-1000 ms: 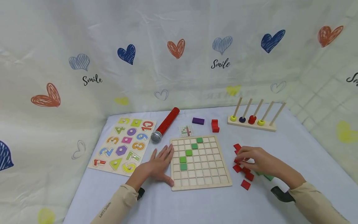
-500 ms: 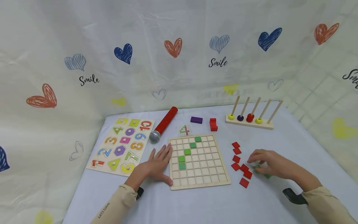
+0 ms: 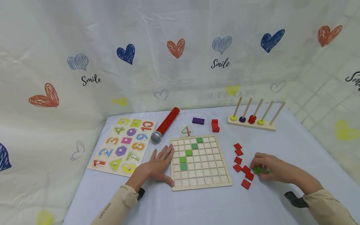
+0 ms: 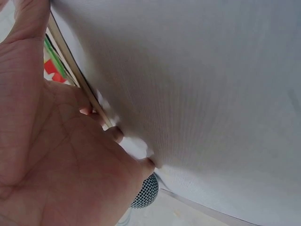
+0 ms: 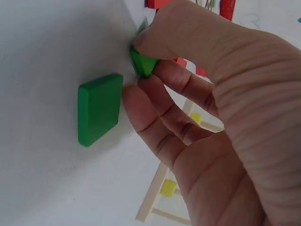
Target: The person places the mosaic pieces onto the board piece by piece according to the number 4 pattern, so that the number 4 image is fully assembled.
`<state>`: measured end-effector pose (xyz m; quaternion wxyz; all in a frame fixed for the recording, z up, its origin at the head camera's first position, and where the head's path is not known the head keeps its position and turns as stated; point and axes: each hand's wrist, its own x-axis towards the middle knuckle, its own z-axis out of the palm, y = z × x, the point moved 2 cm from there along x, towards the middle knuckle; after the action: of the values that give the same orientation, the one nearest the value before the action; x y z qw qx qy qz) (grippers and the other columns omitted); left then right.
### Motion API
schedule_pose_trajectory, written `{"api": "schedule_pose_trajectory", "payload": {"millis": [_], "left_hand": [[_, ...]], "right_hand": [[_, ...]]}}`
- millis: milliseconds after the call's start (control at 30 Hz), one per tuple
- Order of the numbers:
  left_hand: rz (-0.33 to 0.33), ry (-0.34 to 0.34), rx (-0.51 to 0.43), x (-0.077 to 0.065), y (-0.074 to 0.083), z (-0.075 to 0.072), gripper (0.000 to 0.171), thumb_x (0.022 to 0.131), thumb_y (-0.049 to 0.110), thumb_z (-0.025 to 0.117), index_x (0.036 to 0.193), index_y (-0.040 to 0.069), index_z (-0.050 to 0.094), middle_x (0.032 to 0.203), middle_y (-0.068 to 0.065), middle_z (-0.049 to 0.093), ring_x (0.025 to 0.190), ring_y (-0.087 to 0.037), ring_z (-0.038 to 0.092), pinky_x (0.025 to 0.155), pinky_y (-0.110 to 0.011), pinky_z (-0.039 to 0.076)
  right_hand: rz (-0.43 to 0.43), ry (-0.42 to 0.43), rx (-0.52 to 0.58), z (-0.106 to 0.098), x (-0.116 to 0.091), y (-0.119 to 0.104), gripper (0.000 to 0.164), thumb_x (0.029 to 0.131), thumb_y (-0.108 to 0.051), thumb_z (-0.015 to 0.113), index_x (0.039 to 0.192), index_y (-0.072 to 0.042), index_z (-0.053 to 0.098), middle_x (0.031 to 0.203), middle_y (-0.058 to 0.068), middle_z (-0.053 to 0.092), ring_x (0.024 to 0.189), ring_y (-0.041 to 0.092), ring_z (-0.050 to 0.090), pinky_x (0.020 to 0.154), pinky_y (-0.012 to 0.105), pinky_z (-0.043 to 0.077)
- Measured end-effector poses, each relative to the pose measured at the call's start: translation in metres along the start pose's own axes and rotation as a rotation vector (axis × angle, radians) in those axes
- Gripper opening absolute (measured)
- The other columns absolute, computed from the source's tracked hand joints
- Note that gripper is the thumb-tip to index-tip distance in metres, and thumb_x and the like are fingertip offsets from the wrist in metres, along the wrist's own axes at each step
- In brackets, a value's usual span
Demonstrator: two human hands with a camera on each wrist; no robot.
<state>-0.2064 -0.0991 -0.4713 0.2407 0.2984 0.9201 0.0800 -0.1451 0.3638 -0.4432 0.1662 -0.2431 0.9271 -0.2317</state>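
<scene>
My left hand (image 3: pixel 159 166) lies with its fingers spread along the left edge of a wooden grid board (image 3: pixel 203 184). Several green square tiles form a slanting line in the board's cells. To the right, my right hand (image 3: pixel 272 167) pinches a green tile (image 5: pixel 143 64) between thumb and fingers, low over the tablecloth. A second green tile (image 5: pixel 99 110) lies beside its fingertips in the right wrist view. Several loose red tiles (image 3: pixel 246 184) are scattered between the board and this hand.
A small pattern card (image 3: pixel 186 131) lies behind the board. Farther back are a purple block (image 3: pixel 198 121), a red block (image 3: pixel 215 126) and a peg stand (image 3: pixel 251 124) with coloured beads. On the left are a red microphone (image 3: pixel 167 121) and a number puzzle board (image 3: pixel 108 170).
My right hand has moved right and slightly nearer, from the red tiles to the green ones, and now holds a green tile. The left hand has stayed at the board's edge.
</scene>
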Motion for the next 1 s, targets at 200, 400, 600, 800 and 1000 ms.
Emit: {"api": "schedule_pose_trajectory", "payload": {"millis": [200,400,600,800,1000], "left_hand": [[-0.006,-0.004,0.004,0.0,0.001,-0.001,0.141,0.078,0.07,0.085,0.173,0.008,0.002,0.183,-0.009,-0.008,0.171,-0.033,-0.005,0.136,-0.065,-0.001],[-0.017,0.001,0.029,0.0,0.003,0.0,0.142,0.076,0.072,0.085,0.173,0.009,0.003,0.184,-0.008,-0.005,0.171,-0.032,-0.003,0.137,-0.064,0.001],[-0.01,0.002,-0.002,0.002,0.001,0.001,0.143,0.075,0.071,0.086,0.173,0.009,0.002,0.183,-0.009,-0.006,0.171,-0.033,-0.004,0.136,-0.066,-0.001],[-0.003,0.004,-0.015,0.001,0.0,0.002,0.143,0.075,0.07,0.086,0.173,0.009,0.002,0.183,-0.008,-0.007,0.171,-0.033,-0.005,0.136,-0.066,-0.002],[-0.02,0.009,0.02,0.001,0.002,0.001,0.142,0.075,0.071,0.086,0.173,0.01,0.003,0.184,-0.007,-0.005,0.171,-0.032,-0.003,0.136,-0.064,0.0]], "right_hand": [[-0.046,0.049,-0.001,0.001,0.004,-0.01,0.031,0.085,-0.015,0.088,0.112,-0.018,0.073,0.107,-0.008,0.067,0.09,0.0,0.06,0.074,0.02,0.061],[-0.078,0.056,0.014,0.004,0.01,-0.018,0.028,0.087,-0.015,0.086,0.113,-0.018,0.074,0.108,-0.008,0.068,0.089,0.001,0.061,0.074,0.02,0.061],[-0.105,0.063,0.012,0.006,0.016,-0.027,0.028,0.088,-0.014,0.085,0.113,-0.019,0.075,0.107,-0.01,0.066,0.091,-0.001,0.061,0.076,0.021,0.062],[-0.174,0.095,-0.031,0.007,0.025,-0.041,0.026,0.089,-0.01,0.082,0.111,-0.021,0.075,0.105,-0.011,0.063,0.091,0.001,0.058,0.073,0.02,0.06],[-0.224,0.093,-0.043,0.01,0.038,-0.053,0.027,0.09,-0.006,0.079,0.112,-0.02,0.076,0.104,-0.009,0.061,0.089,0.005,0.058,0.073,0.02,0.059]]}}
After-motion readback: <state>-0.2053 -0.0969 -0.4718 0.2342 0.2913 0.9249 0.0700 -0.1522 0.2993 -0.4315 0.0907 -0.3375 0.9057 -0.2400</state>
